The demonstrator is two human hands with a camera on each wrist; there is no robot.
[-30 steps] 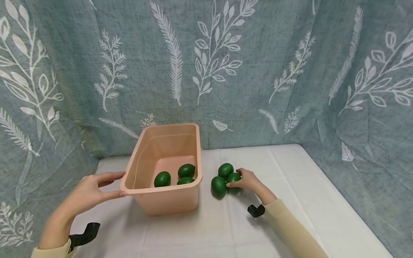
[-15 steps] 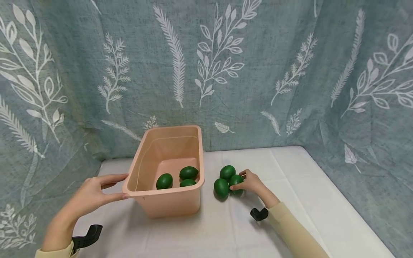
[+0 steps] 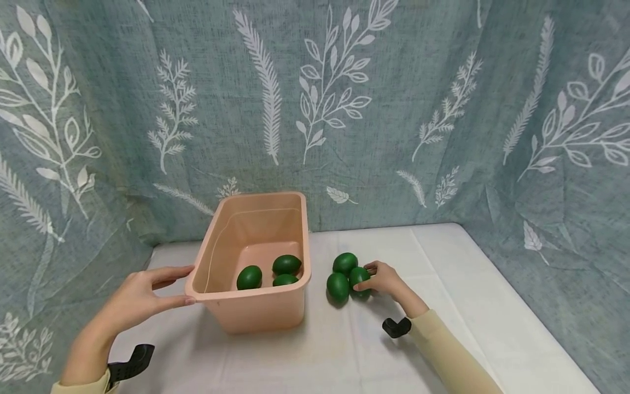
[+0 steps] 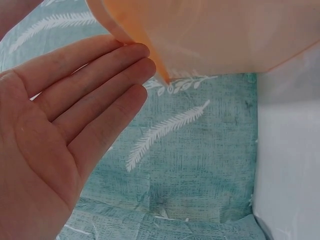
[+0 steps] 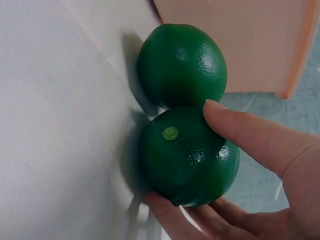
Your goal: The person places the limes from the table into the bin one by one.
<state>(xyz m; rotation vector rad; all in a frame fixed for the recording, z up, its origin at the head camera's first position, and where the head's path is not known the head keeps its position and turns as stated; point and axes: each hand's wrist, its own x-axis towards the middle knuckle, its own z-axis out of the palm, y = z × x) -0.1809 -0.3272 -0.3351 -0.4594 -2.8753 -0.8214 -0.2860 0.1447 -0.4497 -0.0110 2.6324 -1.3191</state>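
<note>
My right hand point(image 3: 385, 280) pinches a green lime point(image 5: 187, 162) between thumb and fingers, low at the white tabletop. That lime touches a second lime point(image 3: 337, 287) on its left, and a third lime point(image 3: 345, 263) lies just behind. To their left stands a deep peach plastic bin point(image 3: 261, 312). Inside it are three more limes, one of them at the left point(image 3: 249, 277), the front one partly hidden by the rim. With nearly straight fingers, my left hand point(image 3: 130, 301) touches the bin's front left corner; in the left wrist view its fingertips point(image 4: 137, 50) meet the rim.
A white cloth point(image 3: 344, 350) covers the table. Blue-green fabric point(image 3: 364, 180) with white leaf prints hangs behind and at both sides, close to the bin's back. Black wrist-worn devices sit on both wrists, such as the right one point(image 3: 396, 328).
The head view has shifted slightly. My right thumb has moved a little farther onto the lime's near side. The bin, the limes and my left hand stay in place.
</note>
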